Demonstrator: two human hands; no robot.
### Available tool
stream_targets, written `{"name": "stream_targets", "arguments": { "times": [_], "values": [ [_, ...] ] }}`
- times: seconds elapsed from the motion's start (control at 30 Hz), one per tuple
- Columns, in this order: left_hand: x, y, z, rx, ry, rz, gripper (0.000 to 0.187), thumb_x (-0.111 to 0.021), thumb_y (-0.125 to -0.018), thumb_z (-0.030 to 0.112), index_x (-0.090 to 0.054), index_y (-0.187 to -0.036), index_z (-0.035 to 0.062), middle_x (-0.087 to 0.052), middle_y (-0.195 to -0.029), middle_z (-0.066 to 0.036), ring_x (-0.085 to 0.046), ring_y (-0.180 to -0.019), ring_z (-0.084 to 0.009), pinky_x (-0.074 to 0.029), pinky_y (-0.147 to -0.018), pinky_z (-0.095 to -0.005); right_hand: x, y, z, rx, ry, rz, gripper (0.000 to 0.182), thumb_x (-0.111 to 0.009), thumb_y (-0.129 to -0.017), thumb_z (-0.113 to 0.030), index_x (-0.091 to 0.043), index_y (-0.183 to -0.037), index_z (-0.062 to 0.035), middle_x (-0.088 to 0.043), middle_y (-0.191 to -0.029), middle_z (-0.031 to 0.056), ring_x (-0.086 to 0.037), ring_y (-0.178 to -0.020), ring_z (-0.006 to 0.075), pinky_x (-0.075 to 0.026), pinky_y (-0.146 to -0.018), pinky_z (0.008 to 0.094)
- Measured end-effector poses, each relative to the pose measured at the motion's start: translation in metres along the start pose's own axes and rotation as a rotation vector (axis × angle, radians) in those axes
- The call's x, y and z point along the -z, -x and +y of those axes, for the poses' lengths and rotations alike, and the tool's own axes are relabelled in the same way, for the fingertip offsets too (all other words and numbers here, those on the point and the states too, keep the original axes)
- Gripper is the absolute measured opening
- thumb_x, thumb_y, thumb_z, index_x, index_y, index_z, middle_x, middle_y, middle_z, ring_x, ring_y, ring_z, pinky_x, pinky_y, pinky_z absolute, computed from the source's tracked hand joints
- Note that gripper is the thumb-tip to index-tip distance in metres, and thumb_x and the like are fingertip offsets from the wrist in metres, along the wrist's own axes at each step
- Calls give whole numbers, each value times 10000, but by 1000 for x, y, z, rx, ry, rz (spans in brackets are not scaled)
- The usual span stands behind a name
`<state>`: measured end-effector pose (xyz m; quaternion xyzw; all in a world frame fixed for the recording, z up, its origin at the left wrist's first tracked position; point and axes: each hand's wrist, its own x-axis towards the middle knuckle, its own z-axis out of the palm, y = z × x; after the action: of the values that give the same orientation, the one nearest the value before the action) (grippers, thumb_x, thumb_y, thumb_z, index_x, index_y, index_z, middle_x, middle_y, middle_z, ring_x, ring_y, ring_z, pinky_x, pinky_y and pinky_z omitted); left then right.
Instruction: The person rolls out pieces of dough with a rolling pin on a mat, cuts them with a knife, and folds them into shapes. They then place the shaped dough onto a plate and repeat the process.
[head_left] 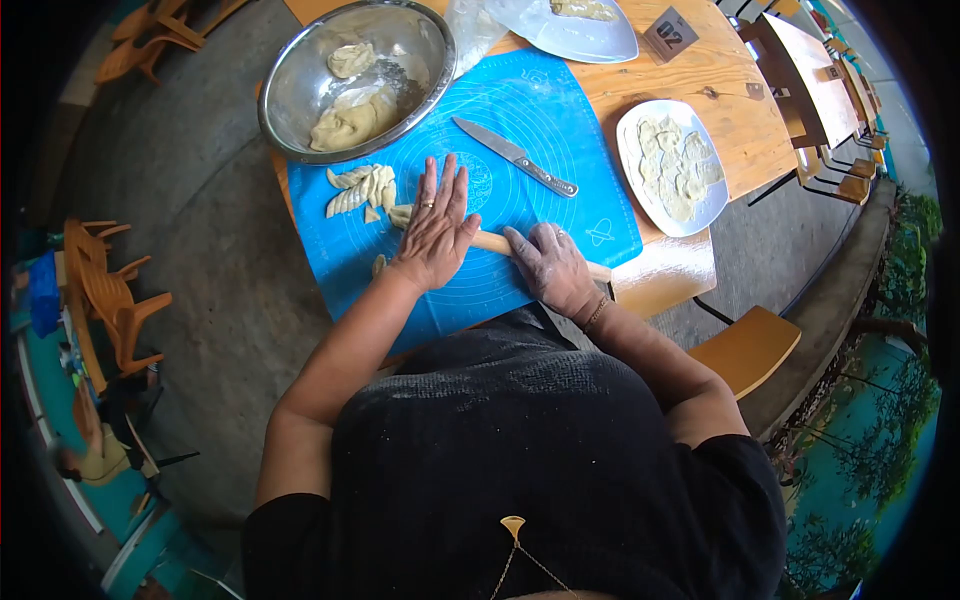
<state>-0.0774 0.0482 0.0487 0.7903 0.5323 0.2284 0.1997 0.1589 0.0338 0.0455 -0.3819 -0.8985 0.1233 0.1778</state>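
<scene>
My left hand (436, 232) lies flat with its fingers stretched out over the blue baking mat (420, 310). A piece of dough (400, 215) shows at its edge; what is under the palm is hidden. My right hand (553, 268), dusted with flour, is closed over a wooden rolling pin (493, 242) lying on the mat. The pin's left end reaches to my left hand. Several cut strips of dough (364, 190) sit left of my left fingertips. Beyond both hands, a knife (515, 155) rests on the mat, its handle to the right.
A metal bowl (440, 100) holding lumps of dough stands at the mat's far left corner. A white plate (640, 190) with flattened dough pieces is at the right. Another white plate (590, 45) and a number 02 sign (670, 36) are at the back of the wooden table (740, 120).
</scene>
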Motion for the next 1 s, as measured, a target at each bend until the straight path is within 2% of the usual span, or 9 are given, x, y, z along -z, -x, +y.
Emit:
{"name": "stream_targets", "arguments": {
  "times": [0.1,0.17,0.2,0.27,0.3,0.37,0.5,0.67,1.0],
  "values": [
    [-11,4,-9,-2,-86,-68,709,-228,-1041,472,-110,-1539,-20,-36,-1618,-218,56,-1486,-431,-21,-1203,-536,1,-3,-7,-59,34,-54,460,-617,-886,-205,-540,-1328,-105,-515,-972,150,-542,-924,342,-460,-808,444],
    [-12,1,-9,16,-215,-104,695,-252,-1041,450,-110,-1542,-10,-36,-1618,-217,46,-1486,-431,-16,-1206,-533,5,-7,-17,-151,57,-73,509,-545,-941,-347,-505,-1376,-85,-518,-1221,221,-486,-1179,408,-398,-982,498],
    [-11,-1,-8,12,-214,-106,695,-252,-1041,450,-110,-1542,-10,-36,-1618,-217,46,-1486,-431,-16,-1206,-533,2,-9,-18,-155,58,-72,509,-545,-941,-347,-505,-1376,-85,-518,-1221,221,-486,-1179,408,-398,-982,498],
    [-9,-5,-6,27,-259,-146,685,-275,-1040,428,-111,-1543,-6,-43,-1616,-222,36,-1487,-430,-8,-1208,-527,-5,-14,-18,-253,225,-101,630,-483,-961,-442,-415,-1455,-58,-325,-1491,270,-266,-1401,465,-228,-1129,560],
    [-9,-7,-6,22,-260,-152,685,-275,-1040,428,-111,-1543,-6,-43,-1616,-222,36,-1487,-430,-8,-1208,-527,-7,-17,-18,-260,222,-99,630,-483,-961,-442,-415,-1455,-58,-325,-1491,270,-266,-1401,465,-228,-1129,560],
    [-8,-14,-7,64,-276,-206,685,-287,-1039,422,-110,-1544,-5,-57,-1614,-228,21,-1487,-432,-2,-1209,-521,-9,-21,-18,-367,201,-119,668,-390,-988,-501,-358,-1494,-66,-149,-1579,289,-91,-1466,489,-89,-1165,613],
    [-17,-28,-16,61,-271,-196,697,-296,-1036,427,-95,-1545,-5,-66,-1612,-233,10,-1489,-426,3,-1209,-520,-13,-32,-8,-418,236,-56,670,-412,-979,-451,-306,-1518,-67,-132,-1576,305,-68,-1457,516,-41,-1146,658],
    [-18,-52,-22,59,-289,-205,722,-311,-1032,435,-60,-1545,-7,-72,-1612,-231,1,-1492,-416,-2,-1211,-516,-9,-51,5,-500,287,-44,748,-517,-900,-394,-280,-1525,-58,-124,-1574,317,-54,-1458,520,-3,-1118,705],
    [-21,-82,-33,-54,-283,-102,698,-341,-1028,395,-83,-1542,-1,-94,-1611,-222,-25,-1490,-422,-32,-1210,-508,-20,-68,28,-545,266,59,755,-537,-920,-384,-249,-1535,-55,-99,-1575,330,-37,-1456,531,-7,-1113,703]
  ]
}}
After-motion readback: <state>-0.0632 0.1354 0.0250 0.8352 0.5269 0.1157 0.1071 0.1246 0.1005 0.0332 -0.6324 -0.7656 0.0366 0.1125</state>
